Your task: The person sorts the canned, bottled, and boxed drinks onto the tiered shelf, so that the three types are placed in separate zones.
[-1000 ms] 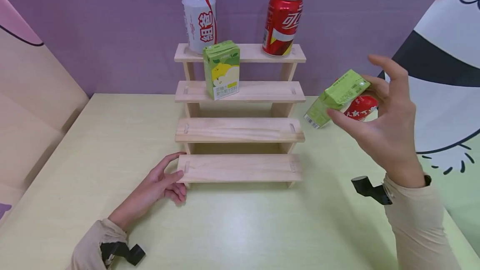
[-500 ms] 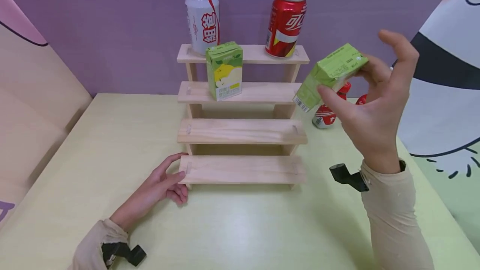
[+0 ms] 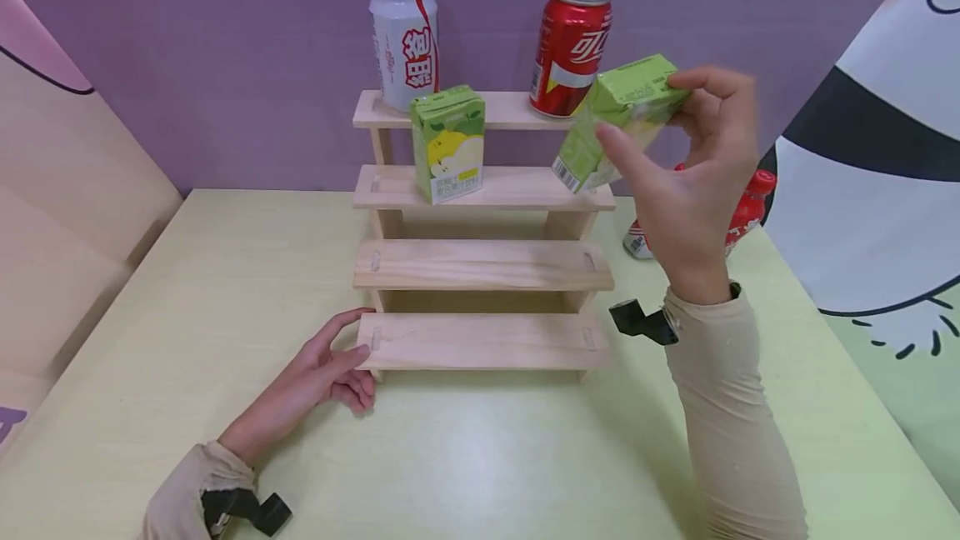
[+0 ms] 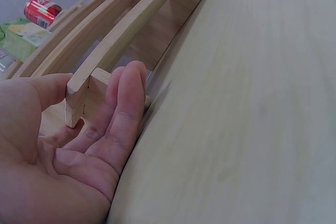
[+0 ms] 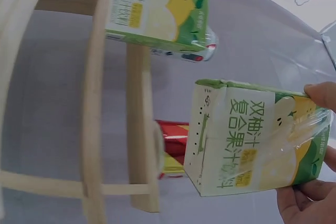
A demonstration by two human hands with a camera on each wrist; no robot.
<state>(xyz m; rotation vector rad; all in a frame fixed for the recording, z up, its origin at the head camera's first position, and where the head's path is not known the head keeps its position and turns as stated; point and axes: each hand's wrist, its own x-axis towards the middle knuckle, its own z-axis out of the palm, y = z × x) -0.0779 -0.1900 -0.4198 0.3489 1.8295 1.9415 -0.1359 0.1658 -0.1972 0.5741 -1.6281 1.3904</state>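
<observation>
My right hand [image 3: 693,182] pinches a green juice box [image 3: 618,119] near its top, thumb on one side and fingers on the other. The box is tilted, its lower end overlapping the right end of the third step up in the head view. In the right wrist view its printed front [image 5: 252,140] shows a yellow fruit picture. My left hand [image 3: 322,369] grips the left end of the lowest step of a wooden stepped rack [image 3: 483,340], thumb above and a finger below. A matching juice box [image 3: 448,144] stands upright on the third step, left of its middle.
On the top step stand a white can [image 3: 405,44] at left and a red cola can [image 3: 572,48] at right. Behind my right hand, a red-capped bottle [image 3: 750,202] and another red-and-white bottle [image 3: 637,242] stand on the table [image 3: 480,457], partly hidden. A purple backdrop [image 3: 247,65] rises behind.
My right hand has carried its juice box left and up, from beside the rack to over the third step's right end. Its index finger has come down onto the box. The left hand keeps its grip.
</observation>
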